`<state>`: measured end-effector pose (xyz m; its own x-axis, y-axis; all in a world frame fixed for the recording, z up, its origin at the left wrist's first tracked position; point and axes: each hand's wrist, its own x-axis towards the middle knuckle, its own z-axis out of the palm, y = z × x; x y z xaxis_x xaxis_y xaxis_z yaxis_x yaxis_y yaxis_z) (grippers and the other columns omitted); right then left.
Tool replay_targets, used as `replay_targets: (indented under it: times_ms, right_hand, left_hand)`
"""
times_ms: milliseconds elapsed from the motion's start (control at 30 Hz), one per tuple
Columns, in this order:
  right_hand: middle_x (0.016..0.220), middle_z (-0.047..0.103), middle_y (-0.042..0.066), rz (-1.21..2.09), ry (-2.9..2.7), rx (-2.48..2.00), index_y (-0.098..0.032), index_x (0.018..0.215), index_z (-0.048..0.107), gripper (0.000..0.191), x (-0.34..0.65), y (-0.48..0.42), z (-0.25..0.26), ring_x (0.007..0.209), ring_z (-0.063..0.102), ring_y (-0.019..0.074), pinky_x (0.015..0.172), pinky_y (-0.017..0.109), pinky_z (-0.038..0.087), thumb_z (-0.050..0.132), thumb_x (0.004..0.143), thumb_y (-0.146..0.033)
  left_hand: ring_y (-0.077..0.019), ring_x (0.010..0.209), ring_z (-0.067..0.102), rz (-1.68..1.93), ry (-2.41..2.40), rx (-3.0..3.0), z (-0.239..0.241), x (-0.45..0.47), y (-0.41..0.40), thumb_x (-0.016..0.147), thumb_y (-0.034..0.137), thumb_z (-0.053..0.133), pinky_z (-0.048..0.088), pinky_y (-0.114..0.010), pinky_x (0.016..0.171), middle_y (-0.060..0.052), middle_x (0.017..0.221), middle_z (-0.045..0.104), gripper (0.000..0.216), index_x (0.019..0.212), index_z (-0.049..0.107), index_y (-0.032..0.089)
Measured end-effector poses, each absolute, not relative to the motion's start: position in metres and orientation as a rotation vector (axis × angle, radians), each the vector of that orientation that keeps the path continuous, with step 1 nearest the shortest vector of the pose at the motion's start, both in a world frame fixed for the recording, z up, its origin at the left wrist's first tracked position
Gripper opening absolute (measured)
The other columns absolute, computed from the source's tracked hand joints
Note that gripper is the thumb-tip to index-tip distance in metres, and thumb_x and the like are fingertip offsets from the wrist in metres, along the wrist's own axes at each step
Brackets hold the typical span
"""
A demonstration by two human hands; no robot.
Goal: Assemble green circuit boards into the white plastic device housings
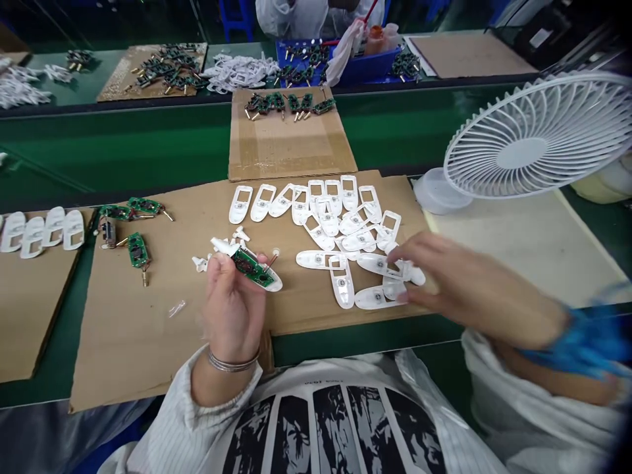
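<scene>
Apparently early going: one board in its shell, plenty of parts loose

We find the left hand [234,306] gripping a white shell [273,284] with a green circuit board [250,266] lying along it, held up over the cardboard sheet [143,349]. That pairing looks made, by our judgement, though we cannot tell whether the board is fixed in place. The right hand [402,276] is spread, thumb apart from fingers, at the right edge of a loose heap of white covers [342,286] (blur keeps us from saying whether it pinches one).

Much seems left to do. We see those covers without boards, most of them piled or overlapping, and more bare ones in a group on the separate cardboard [29,316] at far left. Loose circuit boards [137,250] lie on the left part of our sheet, and others rest on the cardboard piece [291,148] beyond the covers. Small white parts [200,264] sit near the left hand, unattached. We spot no closed unit in view.
</scene>
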<state>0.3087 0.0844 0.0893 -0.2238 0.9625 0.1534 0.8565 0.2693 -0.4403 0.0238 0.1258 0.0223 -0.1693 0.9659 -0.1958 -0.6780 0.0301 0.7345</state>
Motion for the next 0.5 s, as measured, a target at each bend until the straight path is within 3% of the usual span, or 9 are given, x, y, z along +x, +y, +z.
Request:
replay_targets:
  times_ms: [67, 133, 233, 367, 433, 500]
  right_hand:
    - [0.095, 0.064, 0.007, 0.478, -2.393, -1.782, -0.025, 0.1, 0.066, 0.043, 0.304, 0.082, 0.058, 0.074, 0.065, 0.0234, 0.06, 0.037, 0.051, 0.083, 0.062, -0.032]
    - [0.098, 0.061, 0.006, 0.544, -2.46, -1.894, -0.024, 0.098, 0.062, 0.043, 0.301, 0.079, 0.032, 0.079, 0.065, 0.0254, 0.063, 0.037, 0.051, 0.082, 0.06, -0.02]
    - [0.101, 0.062, 0.008, 0.516, -2.442, -1.9, -0.023, 0.099, 0.06, 0.033, 0.299, 0.08, 0.018, 0.084, 0.064, 0.0263, 0.065, 0.036, 0.049, 0.076, 0.07, -0.018]
    - [0.097, 0.064, 0.01, 0.448, -2.249, -1.674, -0.022, 0.102, 0.06, 0.016, 0.275, 0.088, 0.033, 0.079, 0.062, 0.0234, 0.065, 0.036, 0.047, 0.059, 0.088, -0.031]
    - [0.085, 0.066, 0.008, 0.559, -2.143, -1.481, -0.021, 0.091, 0.06, 0.019, 0.246, 0.093, 0.041, 0.076, 0.062, 0.0206, 0.067, 0.034, 0.048, 0.044, 0.096, -0.031]
    - [0.083, 0.067, 0.005, 0.711, -2.102, -1.395, -0.021, 0.091, 0.06, 0.019, 0.213, 0.097, 0.042, 0.076, 0.063, 0.0194, 0.067, 0.032, 0.048, 0.046, 0.095, -0.032]
  left_hand:
    - [-0.0139, 0.071, 0.063, 1.531, 0.853, 0.436, 0.023, 0.023, 0.125, 0.081, 0.032, 0.071, 0.053, -0.038, 0.085, 0.003, 0.074, 0.062, 0.02, 0.076, 0.055, 0.021]
    - [-0.0141, 0.071, 0.063, 1.516, 0.846, 0.432, 0.023, 0.023, 0.124, 0.08, 0.031, 0.071, 0.053, -0.037, 0.085, 0.003, 0.073, 0.062, 0.021, 0.076, 0.054, 0.02]
    - [-0.0135, 0.071, 0.062, 1.481, 0.837, 0.413, 0.022, 0.022, 0.122, 0.08, 0.032, 0.071, 0.052, -0.036, 0.084, 0.004, 0.072, 0.061, 0.024, 0.075, 0.051, 0.02]
    - [-0.0136, 0.071, 0.062, 1.44, 0.822, 0.388, 0.024, 0.026, 0.12, 0.081, 0.032, 0.07, 0.051, -0.037, 0.084, 0.004, 0.073, 0.061, 0.024, 0.076, 0.049, 0.02]
    - [-0.0135, 0.07, 0.061, 1.437, 0.821, 0.402, 0.028, 0.029, 0.118, 0.081, 0.033, 0.069, 0.051, -0.036, 0.083, 0.004, 0.073, 0.06, 0.025, 0.076, 0.048, 0.02]
    - [-0.014, 0.071, 0.061, 1.427, 0.818, 0.426, 0.033, 0.033, 0.115, 0.082, 0.035, 0.069, 0.05, -0.034, 0.079, 0.004, 0.074, 0.06, 0.025, 0.078, 0.049, 0.021]
